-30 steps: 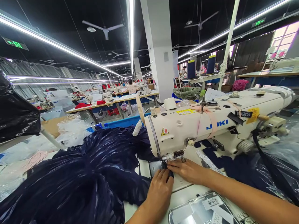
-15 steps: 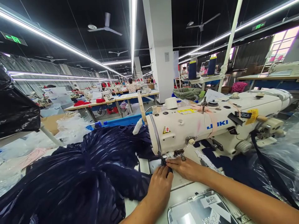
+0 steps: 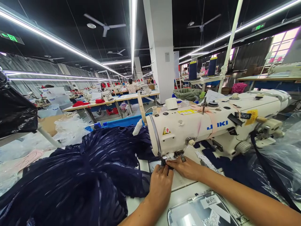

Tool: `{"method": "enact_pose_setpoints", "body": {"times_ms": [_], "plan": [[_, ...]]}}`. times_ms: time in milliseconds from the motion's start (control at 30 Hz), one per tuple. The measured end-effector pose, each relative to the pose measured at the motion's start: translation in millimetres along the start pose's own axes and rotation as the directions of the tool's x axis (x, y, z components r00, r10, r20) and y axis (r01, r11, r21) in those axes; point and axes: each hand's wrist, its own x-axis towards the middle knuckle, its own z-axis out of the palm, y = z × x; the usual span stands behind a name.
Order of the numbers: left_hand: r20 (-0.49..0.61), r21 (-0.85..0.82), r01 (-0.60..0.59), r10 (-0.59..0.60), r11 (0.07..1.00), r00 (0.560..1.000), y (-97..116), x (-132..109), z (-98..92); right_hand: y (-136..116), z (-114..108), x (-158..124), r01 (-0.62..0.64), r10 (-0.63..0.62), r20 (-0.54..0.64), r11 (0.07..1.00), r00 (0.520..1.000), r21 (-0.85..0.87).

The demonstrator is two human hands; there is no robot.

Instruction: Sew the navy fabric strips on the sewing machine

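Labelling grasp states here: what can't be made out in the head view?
Needle: head view, hidden behind fingertips of left hand and right hand.
Whether either hand grips anything: head view, too small, dark.
Metal tray: head view, cut off by bottom edge; label text too small.

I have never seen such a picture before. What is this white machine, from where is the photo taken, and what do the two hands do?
The picture comes from a camera worn on a person's head, so you look forward and down along that person's own arms. The white machine is an industrial sewing machine standing on a worktable. The left hand and the right hand meet with their fingertips just below the needle part. What they grip there is too small to tell. A big heap of dark blue fabric lies on the left. A clear tray with paper labels lies near the front edge. Far behind, other people sit at similar tables.
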Motion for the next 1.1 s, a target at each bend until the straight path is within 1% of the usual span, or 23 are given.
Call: {"method": "enact_pose_setpoints", "body": {"times_ms": [67,167,267,367,433,533,600,700,767,833,867,900,967,1033,1100], "plan": [[0.004,0.004,0.005,-0.005,1.000,1.000,-1,1,0.9,2,2,0,-0.010,0.010,0.016,1.000,1.000,-0.011],[0.002,0.010,0.007,-0.007,1.000,1.000,-2,2,1.1,4,6,0,-0.034,0.034,-0.003,0.999,0.999,-0.027],[-0.011,0.034,-0.007,0.008,0.999,1.000,0,-1,-2.2,4,8,0,-0.063,0.062,-0.057,0.998,0.996,-0.025],[-0.036,0.080,-0.028,0.031,0.996,0.999,-1,-12,-11.0,4,5,-1,-0.062,0.059,-0.126,0.998,0.990,-0.016],[-0.048,0.084,-0.045,0.049,0.995,0.998,-7,-20,-18.9,3,2,-2,-0.057,0.055,-0.154,0.998,0.987,-0.004],[-0.052,0.031,-0.073,0.074,0.997,0.996,-26,-27,-29.0,0,-1,-6,-0.068,0.075,-0.141,0.996,0.987,0.053],[-0.027,-0.042,-0.022,0.021,0.999,0.999,-42,-26,-31.8,-4,-2,-9,-0.073,0.082,-0.096,0.993,0.992,0.096],[0.051,-0.191,0.132,-0.125,0.973,0.991,-60,-19,-29.9,-11,-2,-11,-0.092,0.097,-0.043,0.991,0.994,0.097],[0.090,-0.263,0.226,-0.210,0.938,0.974,-64,-14,-27.5,-15,-2,-11,-0.105,0.108,-0.034,0.992,0.994,0.072],[0.089,-0.308,0.263,-0.248,0.914,0.965,-63,-10,-26.6,-17,-2,-11,-0.104,0.107,-0.037,0.993,0.994,0.056],[0.076,-0.322,0.251,-0.239,0.913,0.968,-61,-9,-26.8,-18,-2,-10,-0.103,0.105,-0.043,0.993,0.994,0.055],[0.060,-0.328,0.215,-0.206,0.920,0.977,-58,-8,-27.1,-18,-1,-10,-0.102,0.105,-0.050,0.993,0.993,0.057],[0.038,-0.313,0.106,-0.099,0.944,0.994,-52,-7,-27.3,-16,0,-10,-0.108,0.113,-0.060,0.992,0.992,0.072],[0.040,-0.282,0.015,-0.004,0.959,0.999,-48,-8,-25.5,-14,3,-10,-0.123,0.130,-0.065,0.987,0.989,0.108],[0.057,-0.264,-0.034,0.051,0.964,0.997,-45,-10,-21.9,-12,6,-10,-0.129,0.143,-0.077,0.979,0.987,0.158]]}}
